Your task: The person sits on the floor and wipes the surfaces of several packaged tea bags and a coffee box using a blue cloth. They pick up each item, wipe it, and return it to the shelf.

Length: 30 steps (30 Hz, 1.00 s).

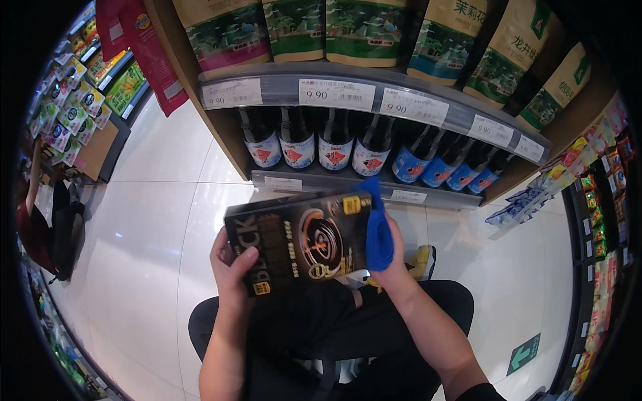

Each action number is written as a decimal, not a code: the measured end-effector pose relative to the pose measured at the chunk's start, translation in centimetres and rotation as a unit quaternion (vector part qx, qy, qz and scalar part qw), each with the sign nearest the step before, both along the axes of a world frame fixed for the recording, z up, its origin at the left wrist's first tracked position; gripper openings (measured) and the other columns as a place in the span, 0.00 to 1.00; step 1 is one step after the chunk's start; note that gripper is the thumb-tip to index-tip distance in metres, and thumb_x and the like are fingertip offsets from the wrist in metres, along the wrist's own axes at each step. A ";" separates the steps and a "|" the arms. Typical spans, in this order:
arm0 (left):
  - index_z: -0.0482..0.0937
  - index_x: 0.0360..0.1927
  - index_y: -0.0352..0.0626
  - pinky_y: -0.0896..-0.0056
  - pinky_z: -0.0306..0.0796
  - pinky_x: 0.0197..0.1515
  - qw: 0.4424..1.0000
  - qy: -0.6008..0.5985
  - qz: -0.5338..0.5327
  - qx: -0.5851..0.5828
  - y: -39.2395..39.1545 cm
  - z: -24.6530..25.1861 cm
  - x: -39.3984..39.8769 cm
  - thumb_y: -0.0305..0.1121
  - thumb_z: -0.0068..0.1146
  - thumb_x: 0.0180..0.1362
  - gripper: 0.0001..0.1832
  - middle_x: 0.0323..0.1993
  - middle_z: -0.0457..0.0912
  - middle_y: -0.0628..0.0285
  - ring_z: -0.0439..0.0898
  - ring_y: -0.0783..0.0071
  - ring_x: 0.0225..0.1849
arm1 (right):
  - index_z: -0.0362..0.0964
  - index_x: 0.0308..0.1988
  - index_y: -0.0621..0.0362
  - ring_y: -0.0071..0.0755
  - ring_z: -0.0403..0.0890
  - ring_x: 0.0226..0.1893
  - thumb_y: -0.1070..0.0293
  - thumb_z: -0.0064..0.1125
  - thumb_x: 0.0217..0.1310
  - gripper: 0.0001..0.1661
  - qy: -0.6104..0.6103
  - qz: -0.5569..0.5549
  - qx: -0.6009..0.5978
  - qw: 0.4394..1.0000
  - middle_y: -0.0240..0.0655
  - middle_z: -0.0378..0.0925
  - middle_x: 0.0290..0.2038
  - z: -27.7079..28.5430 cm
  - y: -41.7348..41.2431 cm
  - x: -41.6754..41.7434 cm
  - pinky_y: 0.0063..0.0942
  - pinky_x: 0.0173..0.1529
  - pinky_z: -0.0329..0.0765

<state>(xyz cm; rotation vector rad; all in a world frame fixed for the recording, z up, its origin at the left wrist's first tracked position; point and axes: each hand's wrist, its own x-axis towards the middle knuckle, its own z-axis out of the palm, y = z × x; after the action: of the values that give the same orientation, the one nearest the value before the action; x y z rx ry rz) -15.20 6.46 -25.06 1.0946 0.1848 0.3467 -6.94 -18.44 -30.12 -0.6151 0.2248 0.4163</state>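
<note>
A black coffee box [281, 245] with a picture of a swirling dark drink is held tilted above my lap. My left hand [233, 265] grips its left end, thumb on the front face. At the box's right end, my right hand [388, 255] holds a folded blue cloth [379, 240] between palm and box. The fingers of my right hand are mostly hidden behind the cloth and the box.
Ahead stands a shelf unit with dark glass bottles [335, 145] below paper tea pouches [366, 35]. Price tags line the shelf edge [276, 90]. Hanging snack packs [531, 200] stick out at the right. Another person [40, 230] is at the far left. A green arrow sign [523, 354] lies on the tiled floor.
</note>
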 end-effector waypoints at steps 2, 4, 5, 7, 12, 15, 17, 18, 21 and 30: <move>0.72 0.55 0.32 0.68 0.77 0.52 0.999 -0.006 0.026 -0.027 0.1 0.1 0.2 0.31 0.63 0.53 0.26 0.46 0.82 0.53 0.83 0.67 0.46 | 0.73 0.59 0.51 0.30 0.78 0.55 0.48 0.53 0.71 0.26 -0.002 0.018 0.001 1.000 0.32 0.80 0.52 0.2 0.6 -0.7 0.29 0.63 0.71; 0.71 0.57 0.33 0.67 0.78 0.52 0.998 -0.009 0.039 -0.054 0.3 -0.2 0.2 0.32 0.63 0.55 0.26 0.47 0.81 0.53 0.83 0.67 0.47 | 0.70 0.62 0.50 0.34 0.75 0.59 0.46 0.51 0.71 0.28 0.009 0.027 0.015 0.999 0.34 0.77 0.57 0.1 1.4 -1.3 0.34 0.66 0.68; 0.70 0.58 0.34 0.67 0.78 0.52 0.997 -0.012 0.045 -0.062 0.0 -0.3 0.3 0.32 0.62 0.56 0.27 0.47 0.81 0.53 0.83 0.67 0.47 | 0.70 0.62 0.50 0.36 0.75 0.60 0.44 0.49 0.71 0.30 0.011 0.023 0.044 0.999 0.34 0.76 0.58 0.2 1.7 -1.5 0.36 0.67 0.67; 0.66 0.62 0.37 0.66 0.79 0.53 0.997 -0.019 0.036 -0.066 -0.4 -0.4 0.3 0.31 0.62 0.59 0.29 0.50 0.80 0.53 0.82 0.66 0.49 | 0.69 0.64 0.50 0.40 0.73 0.62 0.40 0.45 0.71 0.33 0.015 0.014 0.104 0.994 0.36 0.74 0.61 1.2 2.6 -1.9 0.40 0.69 0.65; 0.69 0.61 0.35 0.66 0.74 0.58 0.994 0.054 -0.096 0.015 -2.2 -1.4 0.0 0.26 0.68 0.55 0.31 0.52 0.81 0.55 0.81 0.69 0.52 | 0.69 0.63 0.50 0.44 0.73 0.62 0.34 0.39 0.70 0.38 -0.008 -0.047 0.107 0.993 0.37 0.74 0.62 1.0 1.9 -0.5 0.44 0.69 0.65; 0.72 0.58 0.33 0.68 0.75 0.55 0.982 0.094 -0.160 0.034 -4.1 -0.7 -0.7 0.24 0.69 0.54 0.28 0.48 0.83 0.58 0.81 0.72 0.50 | 0.70 0.62 0.50 0.44 0.73 0.62 0.34 0.40 0.69 0.38 -0.013 -0.086 0.083 0.993 0.37 0.74 0.62 1.1 0.4 0.3 0.44 0.67 0.68; 0.73 0.56 0.33 0.70 0.77 0.53 0.978 0.093 -0.185 0.035 -4.7 -0.8 -0.8 0.23 0.69 0.55 0.26 0.47 0.83 0.58 0.82 0.73 0.49 | 0.70 0.62 0.50 0.44 0.73 0.62 0.33 0.40 0.69 0.38 -0.012 -0.106 0.068 0.992 0.36 0.74 0.62 1.1 0.0 0.6 0.44 0.67 0.68; 0.73 0.56 0.33 0.70 0.77 0.52 0.978 0.089 -0.186 0.030 -5.2 -1.0 -0.9 0.24 0.69 0.55 0.25 0.47 0.83 0.58 0.82 0.73 0.49 | 0.69 0.62 0.50 0.44 0.73 0.62 0.32 0.40 0.68 0.39 -0.013 -0.113 0.065 0.991 0.36 0.73 0.62 1.0 -0.1 0.7 0.44 0.68 0.67; 0.74 0.55 0.33 0.71 0.77 0.53 0.976 0.097 -0.194 0.026 -5.8 -0.8 -0.8 0.23 0.69 0.55 0.25 0.47 0.83 0.58 0.82 0.73 0.49 | 0.68 0.64 0.49 0.44 0.72 0.63 0.31 0.40 0.68 0.41 -0.011 -0.133 0.063 0.989 0.36 0.72 0.64 0.8 -0.2 0.3 0.45 0.68 0.66; 0.72 0.58 0.34 0.70 0.75 0.56 0.976 0.102 -0.190 -0.006 -7.8 -2.7 -1.5 0.22 0.68 0.56 0.26 0.51 0.81 0.58 0.80 0.73 0.53 | 0.66 0.65 0.53 0.42 0.74 0.60 0.33 0.38 0.71 0.40 -0.001 -0.193 0.020 0.981 0.38 0.72 0.63 0.9 0.7 -0.9 0.42 0.66 0.69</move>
<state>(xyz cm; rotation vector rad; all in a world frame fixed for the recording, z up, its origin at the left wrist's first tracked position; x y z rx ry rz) -16.66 -1.36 -27.79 1.1269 0.1542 -0.1101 -7.82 -17.74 -29.20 -0.5173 0.3255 0.0455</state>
